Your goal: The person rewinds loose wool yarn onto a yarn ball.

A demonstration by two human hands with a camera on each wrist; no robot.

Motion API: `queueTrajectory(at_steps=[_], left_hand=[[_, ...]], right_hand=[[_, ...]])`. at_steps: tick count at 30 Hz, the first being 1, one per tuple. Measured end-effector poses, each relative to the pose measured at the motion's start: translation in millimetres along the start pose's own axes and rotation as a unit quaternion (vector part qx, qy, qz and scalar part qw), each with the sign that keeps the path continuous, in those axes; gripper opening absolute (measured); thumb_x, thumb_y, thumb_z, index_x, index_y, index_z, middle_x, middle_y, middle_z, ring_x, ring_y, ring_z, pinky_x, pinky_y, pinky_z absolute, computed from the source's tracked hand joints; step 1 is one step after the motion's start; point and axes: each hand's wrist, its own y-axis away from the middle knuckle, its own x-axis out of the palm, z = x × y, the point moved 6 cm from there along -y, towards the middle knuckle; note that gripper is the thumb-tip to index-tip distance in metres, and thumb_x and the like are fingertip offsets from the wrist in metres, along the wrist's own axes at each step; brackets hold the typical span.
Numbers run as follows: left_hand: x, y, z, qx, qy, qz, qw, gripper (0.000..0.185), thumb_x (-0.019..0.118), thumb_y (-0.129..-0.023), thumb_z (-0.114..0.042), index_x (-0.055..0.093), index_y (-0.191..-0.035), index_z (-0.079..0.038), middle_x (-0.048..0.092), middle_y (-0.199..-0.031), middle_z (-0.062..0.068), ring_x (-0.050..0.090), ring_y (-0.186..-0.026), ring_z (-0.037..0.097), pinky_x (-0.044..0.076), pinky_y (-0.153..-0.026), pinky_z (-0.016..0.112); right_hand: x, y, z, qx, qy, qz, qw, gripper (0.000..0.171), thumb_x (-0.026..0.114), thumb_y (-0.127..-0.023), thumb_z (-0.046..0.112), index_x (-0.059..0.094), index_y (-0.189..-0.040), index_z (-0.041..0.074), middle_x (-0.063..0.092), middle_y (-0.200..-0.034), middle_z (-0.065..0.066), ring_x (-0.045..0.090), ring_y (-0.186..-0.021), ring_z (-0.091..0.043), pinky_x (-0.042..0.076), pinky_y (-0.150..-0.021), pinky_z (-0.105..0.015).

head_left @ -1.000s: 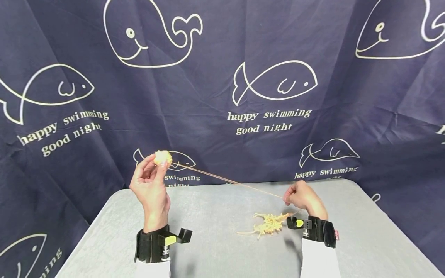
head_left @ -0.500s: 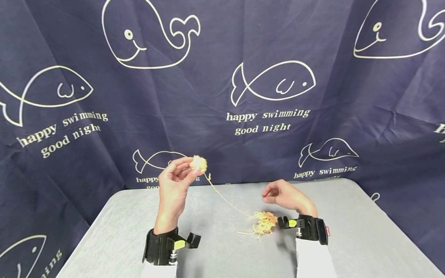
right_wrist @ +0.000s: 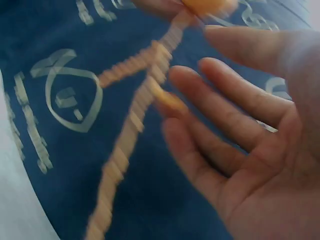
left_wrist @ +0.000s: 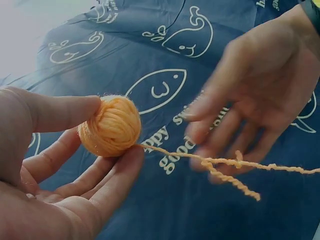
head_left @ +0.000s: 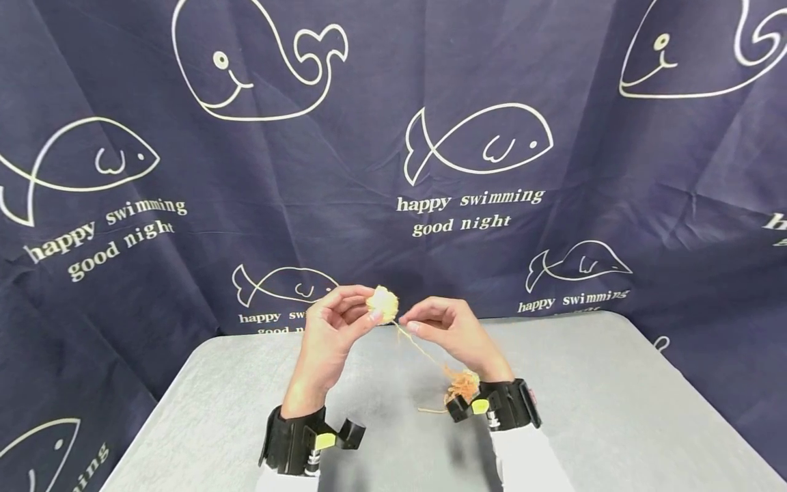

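A small ball of yellow-orange yarn [head_left: 382, 304] sits between the thumb and fingers of my left hand [head_left: 332, 335], raised above the table's far edge. In the left wrist view the wound ball [left_wrist: 111, 126] shows clearly, with a crinkled strand [left_wrist: 180, 154] running off to the right and a short kinked piece branching from it. My right hand [head_left: 455, 335] is close to the ball's right side. The right wrist view shows that hand [right_wrist: 250, 145] with fingers apart beside the blurred strand [right_wrist: 122, 145], not gripping it.
A loose tangle of yarn [head_left: 462, 385] lies on the grey table [head_left: 381, 424], partly behind the right wrist camera mount [head_left: 470, 408]; a loose yarn end points left. A dark blue curtain [head_left: 369, 171] with white fish and whale drawings hangs behind the table.
My left hand has carried the ball rightward. The right hand let go of the taut strand and moved left to the ball. The strand now slopes down to the tangle.
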Motion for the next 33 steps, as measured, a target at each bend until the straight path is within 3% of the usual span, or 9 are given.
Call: queueTrajectory(at_steps=[4, 7, 11, 13, 14, 19, 25, 29, 33], left_hand=[[5.2, 0.8, 0.6, 0.002, 0.007, 0.017, 0.9998, 0.030, 0.070, -0.082, 0.017, 0.065, -0.111, 0.009, 0.074, -0.103, 0.004, 0.071, -0.094, 0.017, 0.060, -0.082, 0.027], [7.4, 1.2, 1.1, 0.006, 0.013, 0.020, 0.9997, 0.030, 0.070, -0.083, 0.016, 0.067, -0.110, 0.005, 0.074, -0.104, 0.004, 0.071, -0.095, 0.017, 0.060, -0.084, 0.028], [7.5, 1.1, -0.1, 0.021, 0.032, 0.008, 0.9992, 0.032, 0.069, -0.084, 0.016, 0.068, -0.110, -0.002, 0.073, -0.104, 0.004, 0.070, -0.093, 0.016, 0.060, -0.081, 0.026], [5.8, 0.7, -0.7, 0.029, 0.052, -0.006, 0.9982, 0.034, 0.067, -0.084, 0.018, 0.069, -0.110, -0.003, 0.073, -0.104, 0.005, 0.071, -0.092, 0.016, 0.060, -0.080, 0.026], [4.4, 0.5, -1.1, 0.033, 0.065, -0.016, 0.9972, 0.035, 0.066, -0.084, 0.019, 0.069, -0.110, -0.003, 0.073, -0.104, 0.005, 0.071, -0.091, 0.016, 0.060, -0.080, 0.027], [-11.8, -1.2, -3.9, 0.047, 0.149, -0.093, 0.9834, 0.036, 0.061, -0.085, 0.023, 0.069, -0.109, -0.002, 0.073, -0.099, 0.006, 0.071, -0.086, 0.016, 0.062, -0.080, 0.030], [-37.7, -2.5, -7.9, 0.073, 0.207, -0.196, 0.9556, 0.030, 0.062, -0.084, 0.026, 0.069, -0.101, 0.003, 0.072, -0.093, 0.011, 0.073, -0.085, 0.020, 0.062, -0.080, 0.032], [-42.1, -3.5, -6.3, 0.077, 0.219, -0.212, 0.9492, 0.030, 0.062, -0.083, 0.027, 0.069, -0.100, 0.004, 0.071, -0.094, 0.013, 0.074, -0.085, 0.021, 0.062, -0.078, 0.032], [-41.0, -5.0, -4.8, 0.078, 0.237, -0.203, 0.9469, 0.032, 0.062, -0.085, 0.025, 0.064, -0.113, 0.008, 0.070, -0.100, 0.017, 0.073, -0.089, 0.026, 0.062, -0.080, 0.037]], right_hand=[[17, -4, 3, -0.026, -0.075, -0.015, 0.997, 0.013, 0.071, -0.091, -0.003, 0.070, -0.103, -0.004, 0.075, -0.096, -0.006, 0.071, -0.087, -0.016, 0.060, -0.079, -0.028], [24, -6, 3, -0.038, -0.133, -0.017, 0.990, 0.014, 0.069, -0.089, -0.008, 0.070, -0.098, 0.002, 0.074, -0.089, -0.003, 0.069, -0.075, -0.013, 0.058, -0.067, -0.024], [27, -6, 1, -0.033, -0.167, -0.019, 0.985, 0.017, 0.069, -0.088, -0.009, 0.070, -0.093, 0.007, 0.071, -0.084, 0.000, 0.051, -0.054, -0.003, 0.039, -0.046, -0.016], [26, -5, 1, -0.028, -0.149, -0.027, 0.988, 0.009, 0.070, -0.088, -0.006, 0.069, -0.093, 0.002, 0.070, -0.083, 0.002, 0.043, -0.053, -0.001, 0.029, -0.045, -0.016], [25, -5, 2, -0.025, -0.135, -0.030, 0.990, 0.006, 0.071, -0.088, -0.004, 0.069, -0.093, -0.002, 0.070, -0.083, 0.003, 0.043, -0.054, -0.001, 0.030, -0.046, -0.016], [11, -1, -1, -0.003, -0.050, -0.029, 0.998, 0.020, 0.072, -0.087, -0.003, 0.064, -0.097, -0.018, 0.072, -0.084, 0.003, 0.060, -0.066, -0.004, 0.048, -0.061, -0.017], [-27, 8, -10, 0.055, 0.057, -0.054, 0.995, 0.013, 0.076, -0.086, -0.001, 0.072, -0.095, -0.009, 0.072, -0.081, -0.001, 0.061, -0.065, -0.007, 0.050, -0.063, -0.020], [-40, 12, -10, 0.075, 0.078, -0.057, 0.992, 0.014, 0.079, -0.086, 0.004, 0.074, -0.096, -0.004, 0.073, -0.083, -0.005, 0.060, -0.065, -0.009, 0.051, -0.064, -0.024], [-44, 14, -11, 0.085, 0.074, -0.061, 0.992, 0.017, 0.080, -0.086, 0.007, 0.074, -0.097, -0.004, 0.073, -0.086, -0.008, 0.062, -0.067, -0.010, 0.053, -0.067, -0.024]])
